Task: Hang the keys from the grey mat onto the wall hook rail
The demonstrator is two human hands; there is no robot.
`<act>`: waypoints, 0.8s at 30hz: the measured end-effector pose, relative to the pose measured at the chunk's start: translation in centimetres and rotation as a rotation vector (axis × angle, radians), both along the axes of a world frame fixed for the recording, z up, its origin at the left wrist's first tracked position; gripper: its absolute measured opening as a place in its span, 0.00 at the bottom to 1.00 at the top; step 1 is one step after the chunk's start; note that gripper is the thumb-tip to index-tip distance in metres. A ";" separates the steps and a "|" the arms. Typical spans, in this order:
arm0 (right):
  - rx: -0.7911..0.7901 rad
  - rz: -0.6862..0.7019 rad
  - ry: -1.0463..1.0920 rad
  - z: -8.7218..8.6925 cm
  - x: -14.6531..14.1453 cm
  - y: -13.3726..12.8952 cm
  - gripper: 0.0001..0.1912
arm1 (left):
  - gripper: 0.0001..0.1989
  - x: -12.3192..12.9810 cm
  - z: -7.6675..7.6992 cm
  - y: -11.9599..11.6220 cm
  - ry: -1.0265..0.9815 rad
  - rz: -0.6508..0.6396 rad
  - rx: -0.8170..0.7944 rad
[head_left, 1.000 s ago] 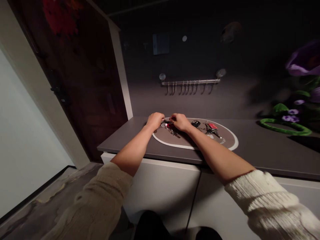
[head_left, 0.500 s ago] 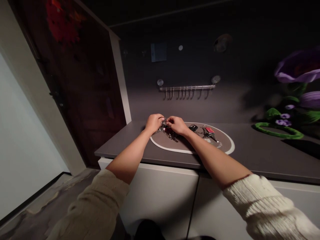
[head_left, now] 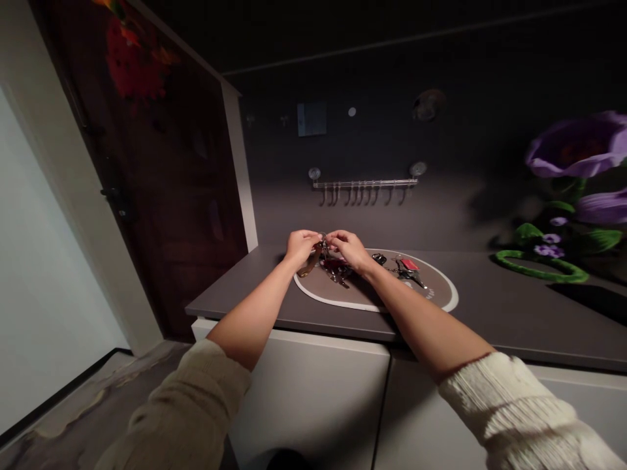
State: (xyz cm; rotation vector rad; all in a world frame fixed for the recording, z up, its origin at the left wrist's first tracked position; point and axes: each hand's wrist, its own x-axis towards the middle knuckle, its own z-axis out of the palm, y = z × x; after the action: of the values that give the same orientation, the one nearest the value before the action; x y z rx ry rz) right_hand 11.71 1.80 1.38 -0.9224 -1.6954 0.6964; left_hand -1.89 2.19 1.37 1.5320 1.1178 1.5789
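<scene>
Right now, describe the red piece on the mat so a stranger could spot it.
On the dark countertop lies a brown, white-rimmed oval mat. The red piece sits on its right part, past the right hand. Its bright red sets it apart from the dark and metallic keys beside it.

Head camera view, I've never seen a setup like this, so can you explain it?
No machine here: one camera worn on the head looks forward and down past knit sleeves at two human hands. The left hand pinches a small metal ring; the right hand has its fingertips right beside it, though whether they grip it too is hard to tell. Below, an oval mat on a dark counter bears keys, a red tag and a small black item.
</scene>
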 end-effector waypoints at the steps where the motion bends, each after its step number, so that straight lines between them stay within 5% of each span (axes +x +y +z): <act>1: -0.006 0.008 0.022 0.0 0.0 0.0 0.10 | 0.07 0.0 0.0 0.0 -0.027 -0.016 -0.002; 14: 0.088 -0.037 0.050 0.1 0.7 0.5 0.15 | 0.08 0.2 -0.3 0.1 -0.057 -0.116 0.099; 24: 0.019 -0.061 0.200 2.8 0.2 1.0 0.10 | 0.12 -1.1 -0.9 0.2 0.419 0.317 0.297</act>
State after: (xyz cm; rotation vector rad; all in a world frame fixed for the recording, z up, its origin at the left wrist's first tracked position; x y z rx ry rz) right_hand 11.90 2.83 4.20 -0.8585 -1.4891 0.7063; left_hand -2.95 2.43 0.46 2.0302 1.4626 1.7382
